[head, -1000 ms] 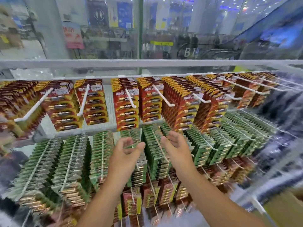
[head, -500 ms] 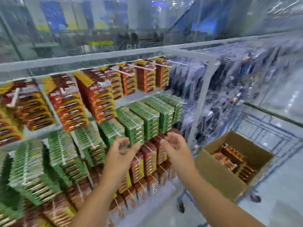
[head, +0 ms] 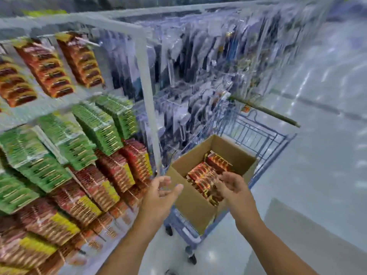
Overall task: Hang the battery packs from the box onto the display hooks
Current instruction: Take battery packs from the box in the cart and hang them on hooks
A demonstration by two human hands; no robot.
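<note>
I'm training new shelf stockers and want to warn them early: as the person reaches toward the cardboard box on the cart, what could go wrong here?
1. The open brown cardboard box sits on a wheeled blue wire cart; leaning on it could roll it away.
2. The red-and-gold battery packs lie loosely piled, so the right hand might snag several and drop some.
3. The left hand hangs close to the crowded hanging red-and-yellow packs and could knock them.

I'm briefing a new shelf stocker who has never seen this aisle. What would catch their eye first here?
Probably the wall of hanging battery packs on the left, in red, green and yellow rows. Next, the open cardboard box of red packs sitting in a blue cart at centre right. The left hand and right hand reach toward it, both empty.
</note>
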